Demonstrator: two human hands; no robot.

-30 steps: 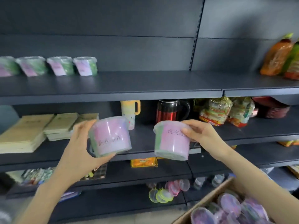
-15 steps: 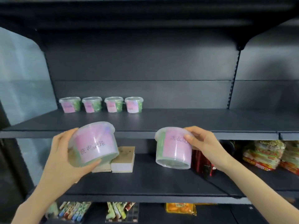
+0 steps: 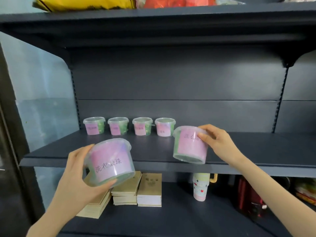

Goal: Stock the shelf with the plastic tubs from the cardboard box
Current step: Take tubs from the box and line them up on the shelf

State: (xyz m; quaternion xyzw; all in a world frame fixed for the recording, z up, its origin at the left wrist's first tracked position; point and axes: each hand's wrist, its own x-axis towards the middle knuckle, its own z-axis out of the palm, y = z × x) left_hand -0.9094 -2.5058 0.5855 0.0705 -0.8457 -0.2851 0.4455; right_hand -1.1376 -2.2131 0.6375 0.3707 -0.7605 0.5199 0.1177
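- Your left hand [image 3: 75, 182]: fingers curled round left tub [image 3: 109, 163], gripping it. Tub tilted, pink label toward you, held in front of shelf [image 3: 51, 161] front edge, toward left end.
- Your right hand [image 3: 220, 142]: fingers and thumb gripped right tub [image 3: 189, 146] at rim. Tub tilted, over shelf front edge near middle. Base contact with shelf: cannot tell.
- Four shelved tubs [image 3: 118, 126] stood upright in row along back edge, left part.
- Lower shelf [image 3: 179, 219] carried booklet stacks [image 3: 148, 189] and patterned cup [image 3: 200, 189].
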